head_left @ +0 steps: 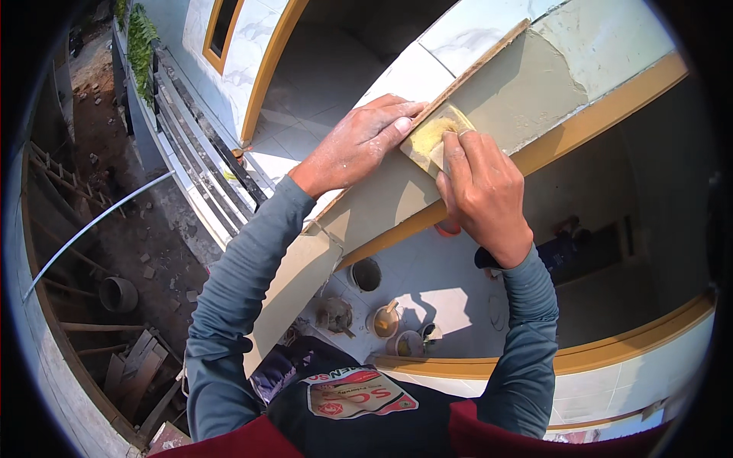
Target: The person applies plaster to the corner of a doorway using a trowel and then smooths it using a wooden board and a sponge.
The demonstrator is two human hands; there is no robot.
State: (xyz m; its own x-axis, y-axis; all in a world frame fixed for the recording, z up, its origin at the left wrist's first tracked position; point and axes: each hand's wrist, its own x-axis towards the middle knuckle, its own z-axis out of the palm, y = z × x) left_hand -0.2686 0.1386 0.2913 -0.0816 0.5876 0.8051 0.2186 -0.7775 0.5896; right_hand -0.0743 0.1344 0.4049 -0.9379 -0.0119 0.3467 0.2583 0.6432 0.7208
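My right hand (pixel 482 187) pinches a small square yellow float (pixel 429 145) that lies flat against a strip of wet grey plaster (pixel 534 91). Its fingers cover part of the float's back, so I cannot see the grip fully. A thin wooden strip (pixel 489 61) runs along the plaster's upper edge. My left hand (pixel 365 141) is closed over this strip, right beside the float, with its thumb along the near side and fingers reaching over the edge. Rough plaster ends in a ragged line at the upper right.
Orange-brown frame (pixel 603 111) borders the plaster below. Several buckets, including a dark one (pixel 366 275) and one with mixed material (pixel 384 320), stand on the tiled floor beneath. A black railing (pixel 202 137), a pale hose (pixel 99 219) and scrap boards (pixel 136 366) are at left.
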